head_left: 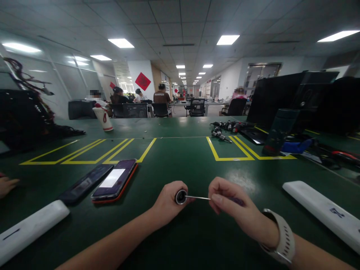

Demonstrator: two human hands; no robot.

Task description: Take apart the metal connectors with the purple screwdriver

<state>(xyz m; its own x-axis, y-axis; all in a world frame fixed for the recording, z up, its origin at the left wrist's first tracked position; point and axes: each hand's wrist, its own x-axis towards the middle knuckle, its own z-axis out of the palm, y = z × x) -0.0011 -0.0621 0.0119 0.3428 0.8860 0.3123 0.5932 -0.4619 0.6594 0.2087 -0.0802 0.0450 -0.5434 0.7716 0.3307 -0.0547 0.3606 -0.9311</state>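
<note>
My left hand (170,200) is closed around a small cylindrical part (180,197), whose round metal-rimmed end with a dark inside faces me. Most of that part is hidden in the fingers. In my right hand (232,202), a thin screwdriver (198,197) is pinched, its dark handle showing behind the fingers. The slim metal shaft runs left, and its tip meets the rim of the cylindrical part; whether it sits inside I cannot tell. Both hands are above the green table (191,232).
Two phones (115,181) (86,183) lie left of my hands. White numbered bars (33,228) (326,210) flank me. Yellow tape frames (234,159) mark the table. Beyond are a cup (103,118), dark tools (222,135) and a bottle (281,131). Another person's hand (8,185) shows far left.
</note>
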